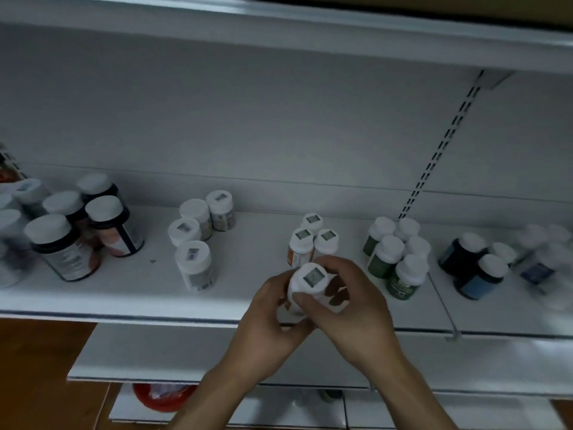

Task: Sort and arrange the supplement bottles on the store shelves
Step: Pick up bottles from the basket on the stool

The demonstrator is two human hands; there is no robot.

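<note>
White shelf (248, 271) — both hands' fingers (305, 297) wrapped round white bottle (307, 283), orange-label bottles (302, 248) just behind.

Held bottle (307, 287) label hidden by hands; far-right bottles (545, 252) blurred.

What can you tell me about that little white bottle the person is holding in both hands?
The white bottle looks like plastic, with a wide white cap bearing a small square grey sticker on top. It stands roughly upright, cap toward the camera, just above the front edge of the shelf. The left hand wraps its left side and the right hand its right, hiding most of the body and label. Right behind it stand three similar sticker-capped bottles; whether it touches them is unclear.
</note>
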